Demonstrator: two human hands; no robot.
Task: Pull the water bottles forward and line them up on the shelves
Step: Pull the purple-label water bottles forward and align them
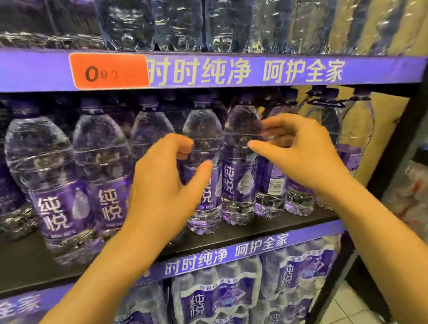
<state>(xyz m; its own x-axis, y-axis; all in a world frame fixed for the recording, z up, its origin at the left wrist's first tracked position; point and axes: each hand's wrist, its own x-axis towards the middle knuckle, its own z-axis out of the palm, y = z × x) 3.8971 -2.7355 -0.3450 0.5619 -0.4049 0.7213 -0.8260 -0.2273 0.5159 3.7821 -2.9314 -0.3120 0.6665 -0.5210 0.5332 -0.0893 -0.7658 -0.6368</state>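
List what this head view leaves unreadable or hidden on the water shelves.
- Orange price tag: only a large 0 and a faint 9 read; the rest is washed out.
- Bottle behind the left hand: the hand covers its label.
- Right hand: motion blur hides whether the fingertips touch a bottle.
- Top-shelf bottles: cut off by the upper edge.
- Rear rows on the middle shelf: dark, behind the front bottles.

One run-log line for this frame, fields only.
stage: facing middle shelf | left hand: curled near bottle, grip unclear | right hand: curled near neighbouring bottle, grip unclear | front row: uneven
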